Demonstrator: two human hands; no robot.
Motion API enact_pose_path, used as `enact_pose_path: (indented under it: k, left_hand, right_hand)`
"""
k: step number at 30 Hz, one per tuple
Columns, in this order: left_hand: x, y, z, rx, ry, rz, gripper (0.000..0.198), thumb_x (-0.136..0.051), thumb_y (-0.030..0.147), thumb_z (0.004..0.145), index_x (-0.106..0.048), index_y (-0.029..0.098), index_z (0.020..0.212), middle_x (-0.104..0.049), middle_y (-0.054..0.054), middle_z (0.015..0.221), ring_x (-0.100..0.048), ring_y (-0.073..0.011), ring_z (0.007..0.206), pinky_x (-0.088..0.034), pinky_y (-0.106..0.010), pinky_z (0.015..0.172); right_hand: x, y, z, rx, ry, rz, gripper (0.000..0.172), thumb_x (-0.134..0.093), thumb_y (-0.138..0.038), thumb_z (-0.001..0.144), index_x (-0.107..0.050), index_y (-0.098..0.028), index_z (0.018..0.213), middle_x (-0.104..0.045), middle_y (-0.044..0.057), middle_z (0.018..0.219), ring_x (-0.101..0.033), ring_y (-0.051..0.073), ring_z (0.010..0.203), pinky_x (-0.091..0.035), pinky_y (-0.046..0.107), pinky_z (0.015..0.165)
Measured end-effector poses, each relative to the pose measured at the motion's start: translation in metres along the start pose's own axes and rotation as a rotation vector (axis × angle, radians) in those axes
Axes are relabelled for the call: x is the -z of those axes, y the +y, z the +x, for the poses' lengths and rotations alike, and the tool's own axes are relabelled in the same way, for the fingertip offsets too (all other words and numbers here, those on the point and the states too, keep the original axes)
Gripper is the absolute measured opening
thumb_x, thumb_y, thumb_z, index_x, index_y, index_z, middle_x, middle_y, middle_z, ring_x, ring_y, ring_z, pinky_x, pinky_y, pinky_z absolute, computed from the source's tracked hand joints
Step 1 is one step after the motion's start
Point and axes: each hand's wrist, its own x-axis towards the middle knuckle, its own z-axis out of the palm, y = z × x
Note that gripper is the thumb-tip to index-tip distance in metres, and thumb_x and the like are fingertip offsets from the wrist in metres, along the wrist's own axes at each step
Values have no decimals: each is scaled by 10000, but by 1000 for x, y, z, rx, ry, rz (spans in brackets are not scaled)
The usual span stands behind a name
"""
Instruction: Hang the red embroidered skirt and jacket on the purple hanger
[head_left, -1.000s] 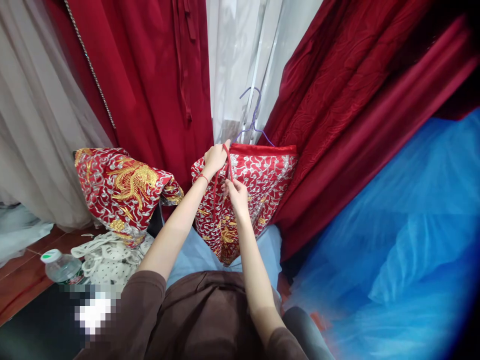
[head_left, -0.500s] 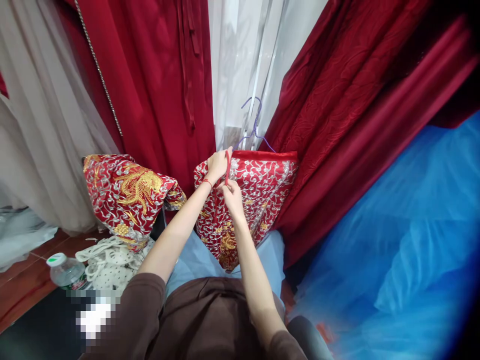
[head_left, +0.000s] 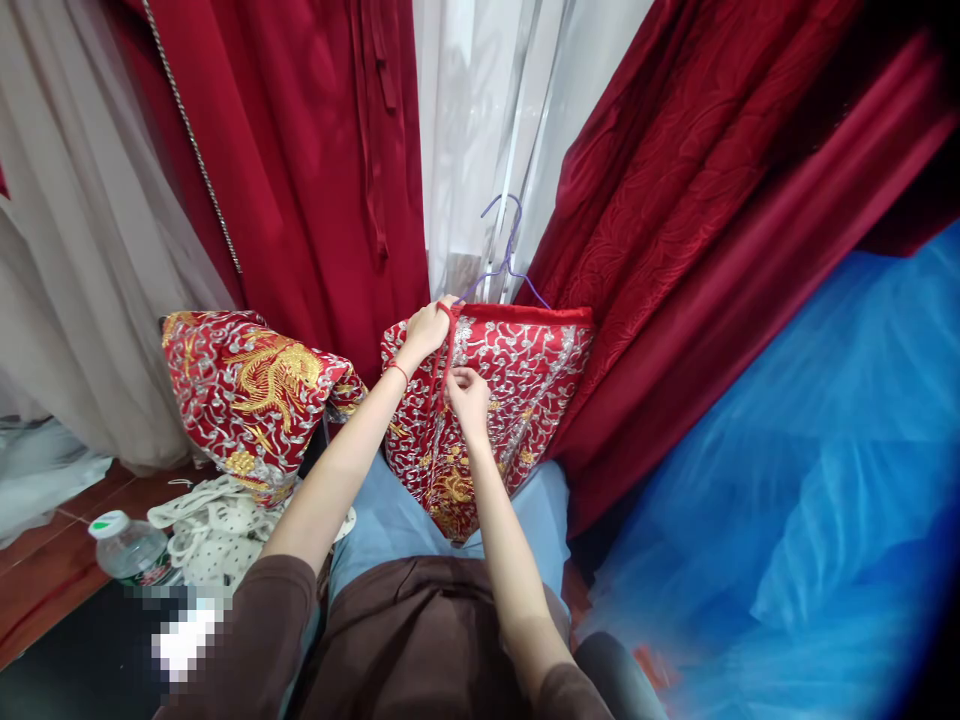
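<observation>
A red embroidered skirt (head_left: pixel 517 370) with silver and gold patterns and a plain red waistband lies against my lap. From its top edge rises a purple wire hanger (head_left: pixel 512 250). My left hand (head_left: pixel 429 328) is closed at the skirt's upper left corner, gripping the waistband. A narrow red ribbon (head_left: pixel 450 345) loops down from beside that hand. Lower down, my right hand (head_left: pixel 469 398) pinches the ribbon between thumb and fingers, in front of the embroidery.
Another red and gold embroidered garment (head_left: pixel 255 390) sits to the left. Below it are a white dotted bag or cloth (head_left: pixel 217 530) and a plastic bottle (head_left: pixel 127 545). Red gowns (head_left: pixel 315 130) hang ahead; blue tulle (head_left: pixel 810 480) spreads at the right.
My left hand has shifted slightly left. My right hand has moved a little down, drawing away from the left along the ribbon.
</observation>
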Motion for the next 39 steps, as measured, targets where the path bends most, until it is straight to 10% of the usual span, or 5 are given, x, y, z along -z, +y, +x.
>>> enact_pose_path:
  k: [11, 19, 22, 26, 39]
  left_hand:
    - [-3, 4, -28, -249, 76, 110, 482, -279, 319, 1028, -520, 186, 1424, -623, -124, 1363, -552, -240, 1284, -371, -390, 1107]
    - [-17, -52, -89, 33, 647, -352, 446, -231, 403, 1029, -579, 175, 1189, -666, -122, 1177, -642, -187, 1084, -509, -322, 958]
    - [-40, -87, -112, 296, 473, -489, 419, -254, 442, 1013, -559, 173, 1113, -683, -106, 1042, -677, -167, 885, -552, -290, 788]
    - [-68, -107, -131, 119, 159, -283, 335, -589, 432, 895, -558, 198, 1132, -675, -90, 1084, -677, -182, 960, -545, -288, 825]
    - [-45, -61, -90, 86, 73, 383, 246, -479, 272, 976, -669, 179, 1103, -709, -117, 1183, -672, -231, 1074, -478, -300, 921]
  right_hand:
    - [-18, -9, 4, 106, 150, -388, 91, -553, -266, 846, -574, -219, 771, -690, 36, 747, -591, 180, 675, -410, 274, 682]
    - [-25, -1, 2, 82, -77, -163, 226, -476, -332, 855, -465, -250, 646, -547, -50, 526, -545, 154, 550, -428, 255, 642]
    - [-23, 1, 1, 37, -153, -15, 190, -490, -383, 843, -499, -249, 710, -575, -54, 540, -573, 152, 527, -443, 256, 611]
    - [-17, 0, 6, 107, -120, -51, 205, -562, -391, 783, -539, -227, 661, -566, -47, 576, -525, 130, 559, -422, 247, 622]
    - [-14, -13, 12, -50, -207, 247, 205, -666, -375, 658, -592, -188, 618, -442, -75, 491, -331, 71, 479, -290, 217, 485]
